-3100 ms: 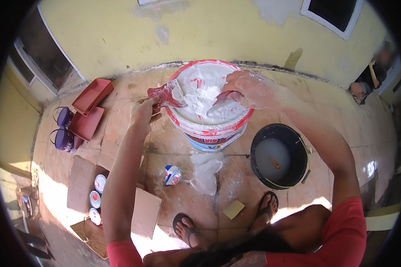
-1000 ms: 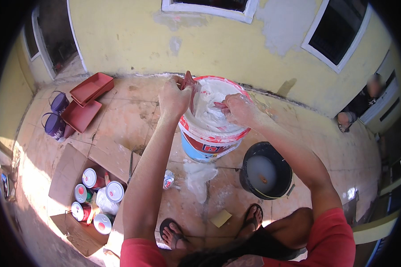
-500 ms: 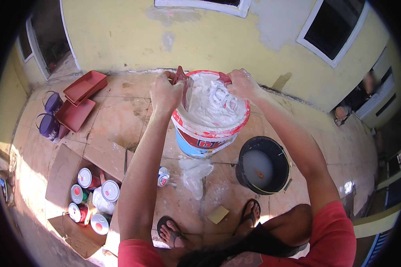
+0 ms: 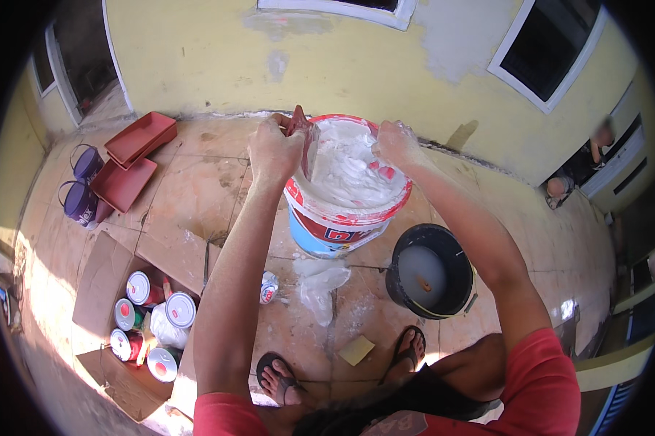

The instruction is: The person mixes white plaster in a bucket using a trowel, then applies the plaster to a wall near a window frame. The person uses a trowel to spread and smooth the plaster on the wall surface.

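A large red-rimmed bucket [image 4: 327, 229] stands in front of me, full of thick white paste [image 4: 342, 163]. My left hand [image 4: 273, 149] is closed on a red scraper [image 4: 304, 142] with white smears, held upright over the bucket's left side. My right hand [image 4: 399, 149] is at the bucket's right side, fingers closed on a second red scraper [image 4: 383, 169], whose blade is partly buried in the paste. Below the bucket, a white plastic bag [image 4: 316, 287] and a small crumpled white-and-blue packet [image 4: 268, 287] lie on the tiles.
A black pail [image 4: 454, 272] of cloudy water stands at right, an open carton [image 4: 95, 272] of several tins at lower left. Red trays [image 4: 124, 185] and purple pails [image 4: 78, 203] are at left. A person [image 4: 585, 163] sits at the right wall. A yellow square [image 4: 356, 351] lies by my feet.
My left hand has risen from level with the paste to an upright hold on its scraper. My right hand moved toward the right rim, its scraper now lower in the paste.
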Tool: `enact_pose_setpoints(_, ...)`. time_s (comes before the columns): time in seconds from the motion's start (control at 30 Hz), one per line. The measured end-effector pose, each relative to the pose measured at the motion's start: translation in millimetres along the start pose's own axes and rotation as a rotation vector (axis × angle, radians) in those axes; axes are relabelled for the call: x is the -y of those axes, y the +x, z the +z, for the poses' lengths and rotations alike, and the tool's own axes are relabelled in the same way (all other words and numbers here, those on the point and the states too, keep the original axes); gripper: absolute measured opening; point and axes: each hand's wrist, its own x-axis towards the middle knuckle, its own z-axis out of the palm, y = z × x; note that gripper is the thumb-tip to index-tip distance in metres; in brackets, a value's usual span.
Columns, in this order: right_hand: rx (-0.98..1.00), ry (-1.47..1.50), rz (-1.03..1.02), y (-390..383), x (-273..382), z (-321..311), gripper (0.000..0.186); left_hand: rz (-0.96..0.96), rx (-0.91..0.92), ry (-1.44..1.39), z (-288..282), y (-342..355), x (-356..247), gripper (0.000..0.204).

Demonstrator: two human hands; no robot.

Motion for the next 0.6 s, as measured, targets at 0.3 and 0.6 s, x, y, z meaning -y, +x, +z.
enact_pose_setpoints(0.3,0.018,0.051,0.025,33,18,-9,0.041,-0.019,-0.003,0.008,-10,2,13,0.031)
enact_pose_setpoints(0.6,0.112,0.044,-0.320,35,47,6,0.041,-0.039,-0.042,0.007,-11,5,15,0.026)
